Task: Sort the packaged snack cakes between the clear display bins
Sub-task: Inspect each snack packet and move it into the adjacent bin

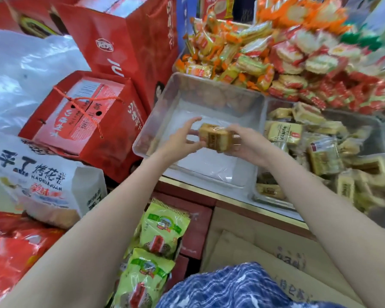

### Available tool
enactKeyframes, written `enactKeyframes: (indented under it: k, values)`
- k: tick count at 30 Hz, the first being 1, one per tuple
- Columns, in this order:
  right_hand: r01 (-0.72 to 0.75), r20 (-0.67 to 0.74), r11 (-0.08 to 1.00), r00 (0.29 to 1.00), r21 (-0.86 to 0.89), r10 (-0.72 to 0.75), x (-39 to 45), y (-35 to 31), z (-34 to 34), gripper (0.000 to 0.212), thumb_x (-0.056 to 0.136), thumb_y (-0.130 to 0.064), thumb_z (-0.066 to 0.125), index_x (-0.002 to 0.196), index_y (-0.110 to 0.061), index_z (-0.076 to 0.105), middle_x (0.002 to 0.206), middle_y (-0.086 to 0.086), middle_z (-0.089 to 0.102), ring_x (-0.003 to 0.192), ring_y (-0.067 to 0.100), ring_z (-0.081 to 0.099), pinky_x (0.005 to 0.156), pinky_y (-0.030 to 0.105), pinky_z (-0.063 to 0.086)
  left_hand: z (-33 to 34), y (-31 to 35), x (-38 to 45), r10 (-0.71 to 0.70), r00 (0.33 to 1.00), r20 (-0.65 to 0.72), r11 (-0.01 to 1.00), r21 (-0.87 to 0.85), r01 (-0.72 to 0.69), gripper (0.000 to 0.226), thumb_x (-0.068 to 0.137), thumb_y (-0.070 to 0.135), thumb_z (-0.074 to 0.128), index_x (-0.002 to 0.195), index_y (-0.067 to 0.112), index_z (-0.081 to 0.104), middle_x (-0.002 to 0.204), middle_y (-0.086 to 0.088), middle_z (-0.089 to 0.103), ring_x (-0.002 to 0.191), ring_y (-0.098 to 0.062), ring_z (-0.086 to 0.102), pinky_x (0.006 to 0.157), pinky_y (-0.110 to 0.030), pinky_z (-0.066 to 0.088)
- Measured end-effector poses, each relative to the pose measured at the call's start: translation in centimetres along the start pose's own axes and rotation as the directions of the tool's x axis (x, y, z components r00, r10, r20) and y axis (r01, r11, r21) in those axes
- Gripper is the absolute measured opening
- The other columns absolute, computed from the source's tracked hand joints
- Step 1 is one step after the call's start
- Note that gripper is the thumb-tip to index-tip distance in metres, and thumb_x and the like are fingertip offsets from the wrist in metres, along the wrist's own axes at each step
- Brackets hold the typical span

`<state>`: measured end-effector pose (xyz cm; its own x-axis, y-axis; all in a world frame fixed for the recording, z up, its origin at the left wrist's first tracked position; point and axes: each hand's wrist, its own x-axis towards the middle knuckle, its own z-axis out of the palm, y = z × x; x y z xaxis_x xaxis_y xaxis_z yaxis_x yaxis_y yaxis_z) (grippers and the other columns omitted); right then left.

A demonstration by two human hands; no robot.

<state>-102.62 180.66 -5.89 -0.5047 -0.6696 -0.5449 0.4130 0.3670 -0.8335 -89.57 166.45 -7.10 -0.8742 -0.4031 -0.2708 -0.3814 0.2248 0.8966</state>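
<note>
Over clear plastic bin [209,85], both hands [180,138] [247,145] hold blocky wrapped cake [216,136]

A clear-wrapped golden snack cake [216,137] hangs over the near-empty clear bin [156,116], tilted. Right of that bin, a second bin [273,200] sits heaped with yellow-labelled cakes [285,132].

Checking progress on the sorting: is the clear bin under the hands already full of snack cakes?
No, the clear bin shows a bare bottom, while both hands hold one snack cake above it.

"KAOHUAJUAN" on white bag [47,185]
</note>
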Motion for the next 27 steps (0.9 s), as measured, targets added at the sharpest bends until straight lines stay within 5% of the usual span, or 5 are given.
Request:
enactKeyframes:
  k: [5, 10, 14, 22, 27]
  values:
    - [0.193, -0.041, 0.976, 0.981, 0.105, -0.189, -3.9, 0.3, -2.7, 0.031, 0.091, -0.023, 0.059, 0.114, -0.002, 0.058, 0.102, 0.011, 0.066, 0.091, 0.023, 0.067, 0.087, 0.032, 0.054, 1.0, 3.0, -0.7, 0.002, 0.999, -0.048, 0.963, -0.268, -0.015, 0.023, 0.089, 0.003, 0.062, 0.109, 0.011, 0.055, 0.089, -0.007, 0.06, 0.071, -0.013, 0.064, 0.067, -0.02, 0.056]
    - [0.29, -0.145, 0.954, 0.95, 0.08, -0.277, -6.3, 0.0, -4.5, 0.01, 0.088, -0.005, 0.062, 0.098, -0.008, 0.061, 0.096, 0.009, 0.068, 0.085, 0.02, 0.067, 0.081, 0.028, 0.058, 2.4, 5.0, -1.2, -0.041, 0.996, 0.073, 0.917, -0.394, 0.067, 0.013, 0.089, 0.001, 0.06, 0.084, 0.012, 0.056, 0.081, -0.006, 0.062, 0.072, -0.009, 0.064, 0.065, -0.019, 0.055]
    - [0.288, -0.191, 0.943, 0.948, 0.169, -0.255, -7.1, 0.0, -5.8, 0.022, 0.086, 0.0, 0.062, 0.107, 0.004, 0.058, 0.098, 0.017, 0.067, 0.079, 0.02, 0.07, 0.071, 0.023, 0.057, 3.1, 5.1, -1.6, -0.066, 0.996, 0.059, 0.882, -0.462, 0.086, 0.015, 0.092, 0.003, 0.057, 0.08, 0.011, 0.053, 0.086, -0.009, 0.063, 0.077, -0.016, 0.068, 0.068, -0.026, 0.058]
    - [0.329, -0.242, 0.943, 0.92, 0.053, -0.307, -7.8, 0.2, -6.1, 0.018, 0.08, 0.006, 0.067, 0.092, -0.007, 0.067, 0.103, 0.018, 0.068, 0.106, 0.031, 0.064, 0.097, 0.036, 0.05, 4.0, 5.6, -2.5, -0.068, 0.992, 0.105, 0.842, -0.527, 0.113, 0.019, 0.084, -0.012, 0.059, 0.083, 0.007, 0.054, 0.092, -0.011, 0.066, 0.083, -0.016, 0.069, 0.073, -0.022, 0.057]
    - [0.31, -0.158, 0.951, 0.938, -0.007, -0.307, -8.5, 0.2, -6.7, 0.034, 0.077, 0.001, 0.072, 0.109, -0.007, 0.063, 0.103, 0.012, 0.066, 0.09, 0.021, 0.067, 0.082, 0.028, 0.055, 4.6, 5.3, -2.9, -0.104, 0.993, 0.064, 0.896, -0.428, 0.121, 0.027, 0.084, -0.016, 0.056, 0.083, 0.011, 0.053, 0.087, -0.012, 0.067, 0.079, -0.016, 0.067, 0.063, -0.015, 0.053]
